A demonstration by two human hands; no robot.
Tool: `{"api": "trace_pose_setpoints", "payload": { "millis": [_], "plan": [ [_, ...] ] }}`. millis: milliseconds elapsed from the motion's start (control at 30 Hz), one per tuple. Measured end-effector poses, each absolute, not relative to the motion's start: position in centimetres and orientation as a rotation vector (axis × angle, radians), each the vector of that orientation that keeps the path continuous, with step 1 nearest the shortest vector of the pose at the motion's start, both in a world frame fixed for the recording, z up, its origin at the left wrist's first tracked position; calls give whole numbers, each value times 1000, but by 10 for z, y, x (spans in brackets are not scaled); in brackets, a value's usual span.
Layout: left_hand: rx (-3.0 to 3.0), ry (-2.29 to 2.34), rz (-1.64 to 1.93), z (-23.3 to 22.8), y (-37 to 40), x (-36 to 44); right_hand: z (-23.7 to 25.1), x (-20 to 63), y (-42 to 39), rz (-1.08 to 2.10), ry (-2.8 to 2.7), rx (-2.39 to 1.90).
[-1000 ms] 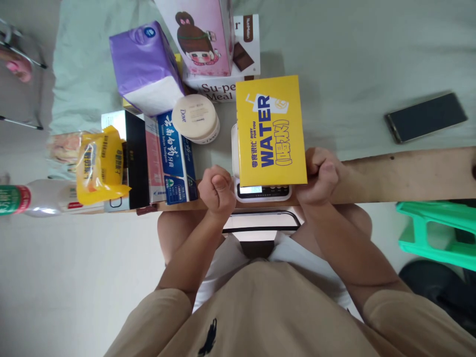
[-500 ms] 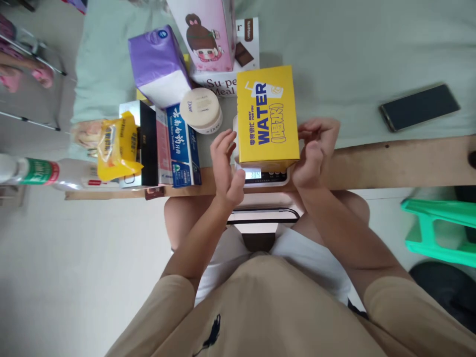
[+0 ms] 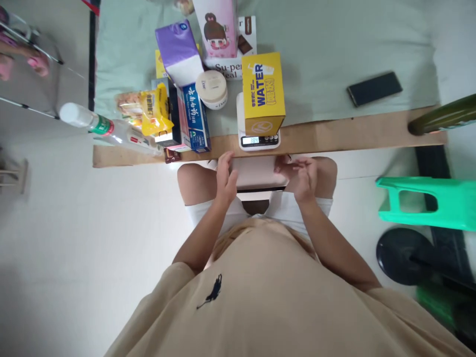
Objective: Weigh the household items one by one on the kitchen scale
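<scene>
A yellow box (image 3: 263,94) printed "WATER" rests on a white digital scale (image 3: 261,144) at the table's front edge, and the lit display shows digits. My left hand (image 3: 225,181) is held over my lap, in front of the scale's left corner, fingers apart and holding nothing. Over my right thigh, my right hand (image 3: 305,178) hovers with its fingers loosely spread, also free of any object. Neither hand touches the box. Left of the scale stand a cream Dove jar (image 3: 211,89) and a blue toothpaste box (image 3: 196,118).
Further left are a purple tissue pack (image 3: 179,52), a yellow snack packet (image 3: 155,110) and a clear bottle (image 3: 111,128) lying down. A pink box (image 3: 218,30) stands behind. On the right lie a phone (image 3: 375,89) and, beyond the table, a green stool (image 3: 427,203).
Both my hands have drawn back from the yellow box toward my lap. The box stays on the scale. My view has shifted back, showing more of the table's right end.
</scene>
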State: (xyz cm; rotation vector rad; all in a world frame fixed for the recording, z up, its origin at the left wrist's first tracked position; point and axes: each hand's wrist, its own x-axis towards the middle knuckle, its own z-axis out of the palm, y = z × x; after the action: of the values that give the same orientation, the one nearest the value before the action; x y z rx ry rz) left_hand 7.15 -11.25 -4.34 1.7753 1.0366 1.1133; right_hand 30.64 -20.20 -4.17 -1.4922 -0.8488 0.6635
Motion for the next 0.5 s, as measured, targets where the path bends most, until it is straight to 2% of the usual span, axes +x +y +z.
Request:
{"api": "trace_pose_setpoints", "payload": {
  "millis": [200, 500],
  "plan": [
    [1847, 1038, 1031, -30, -131, 79, -23, 308, -221, 714, -909, -1622],
    [1865, 1044, 1016, -11, -68, 90, -12, 313, -170, 821, -1050, -1606]
  ]
}}
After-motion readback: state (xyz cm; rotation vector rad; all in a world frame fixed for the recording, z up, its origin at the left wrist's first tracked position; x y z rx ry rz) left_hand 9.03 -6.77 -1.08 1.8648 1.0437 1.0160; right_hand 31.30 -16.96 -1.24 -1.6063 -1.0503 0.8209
